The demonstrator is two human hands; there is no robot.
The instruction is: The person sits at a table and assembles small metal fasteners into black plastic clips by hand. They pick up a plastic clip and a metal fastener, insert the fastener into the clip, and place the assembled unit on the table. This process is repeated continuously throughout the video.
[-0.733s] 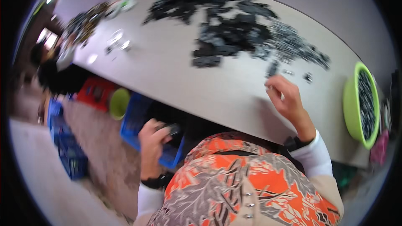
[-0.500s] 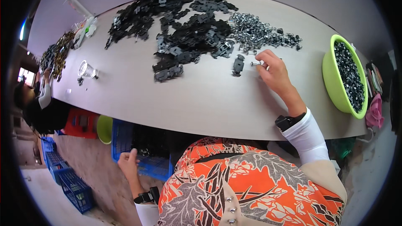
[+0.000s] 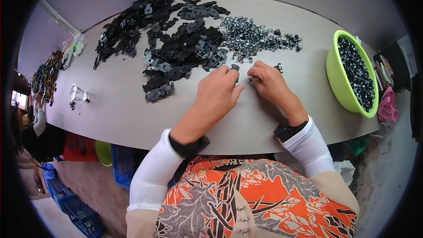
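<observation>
My left hand [image 3: 218,92] is closed on a dark grey plastic part [image 3: 235,68], whose far end shows beyond my fingertips. Just to its right, my right hand [image 3: 269,83] pinches a small shiny metal pin [image 3: 250,79], mostly covered by the fingers. A narrow gap separates the two hands above the table. Another small metal piece [image 3: 278,67] lies just beyond my right hand. Farther off is a heap of silver and dark metal pieces [image 3: 249,35]. Left of that spreads a large pile of dark grey plastic parts [image 3: 185,44].
A lime-green basin [image 3: 333,68] full of small metal pieces stands at the right of the table [image 3: 132,114]. A clear plastic cup [image 3: 78,93] is at the left. Blue crates [image 3: 123,167] are below the table's edge. Another person [image 3: 37,128] sits at the far left.
My left hand has come up from beside the blue crate to the table and taken hold of the plastic part. My right hand stays near it with the metal pin. The view has shifted slightly.
</observation>
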